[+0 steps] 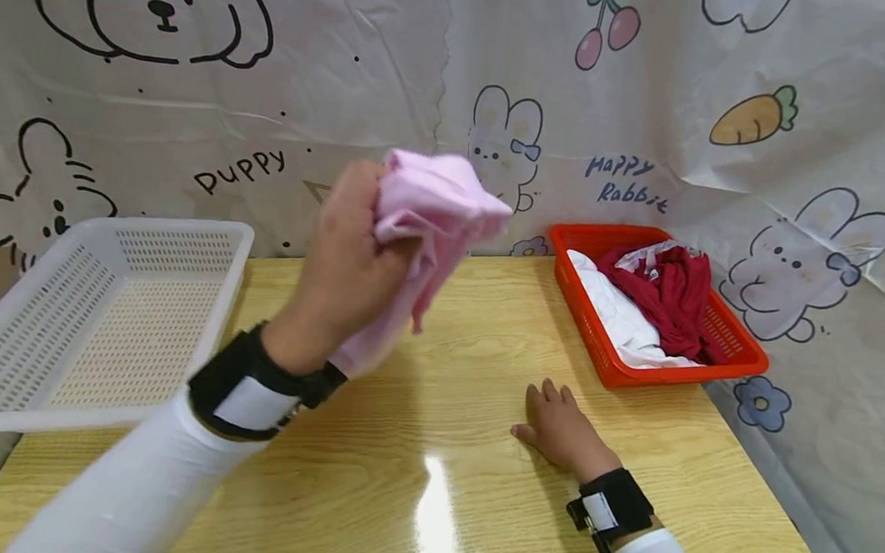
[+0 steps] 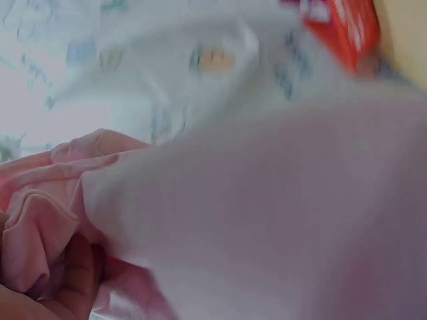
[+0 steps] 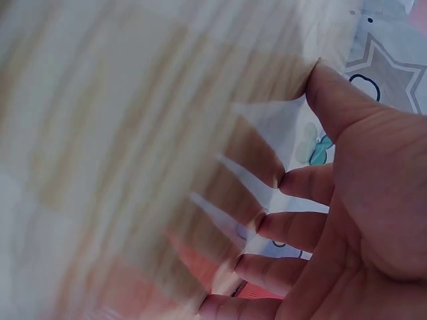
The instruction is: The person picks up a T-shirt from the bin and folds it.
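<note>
A bunched pink cloth [image 1: 439,197] is gripped by my left hand [image 1: 357,259], raised above the middle of the table. Part of the cloth hangs down past the wrist, and its kind of garment is hidden by the folds. In the left wrist view the pink cloth [image 2: 267,213] fills much of the picture, with curled fingers [image 2: 80,273] at its gathered end. My right hand [image 1: 562,429] rests on the table with its fingers spread, just in front of the red basket [image 1: 611,352]. The right wrist view shows those fingertips [image 3: 267,223] at the shiny tabletop.
Dark red cloth [image 1: 670,297] and white cloth [image 1: 613,310] lie in the red basket at the table's back right. A white perforated basket [image 1: 219,298] stands at the left. Behind the wooden table [image 1: 484,345] hangs a printed curtain [image 1: 393,73].
</note>
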Motion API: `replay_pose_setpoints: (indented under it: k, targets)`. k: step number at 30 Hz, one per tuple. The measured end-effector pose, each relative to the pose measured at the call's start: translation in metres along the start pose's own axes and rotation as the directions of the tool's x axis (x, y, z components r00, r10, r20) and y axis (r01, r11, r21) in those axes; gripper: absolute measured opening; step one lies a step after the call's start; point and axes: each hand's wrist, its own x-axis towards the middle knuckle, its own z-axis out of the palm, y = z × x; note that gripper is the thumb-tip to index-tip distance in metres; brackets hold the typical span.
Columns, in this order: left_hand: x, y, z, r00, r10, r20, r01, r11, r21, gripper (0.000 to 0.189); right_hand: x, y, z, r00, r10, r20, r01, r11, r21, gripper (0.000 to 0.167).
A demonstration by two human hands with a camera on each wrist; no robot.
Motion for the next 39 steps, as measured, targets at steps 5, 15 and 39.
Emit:
replay_pose_setpoints:
  k: [5,15,39]
  targets:
    - [-0.090,-0.017,0.063,0.933,-0.165,0.320,0.156,0.986,0.056,0.032,0.002,-0.004,0.001,0.998,-0.035,-0.050,0.035,0.999,-0.019,0.061]
    - [-0.206,-0.034,0.083,0.513,-0.017,0.858,0.056,0.998,-0.014,0.066,0.008,-0.002,-0.009,0.999,0.021,-0.027,-0.023,0.996,-0.081,0.066]
    - [-0.234,-0.070,0.011,0.639,-0.559,0.528,0.243,0.799,0.551,0.050,0.047,-0.065,0.003,0.993,-0.054,-0.109,0.069,0.988,0.140,0.019]
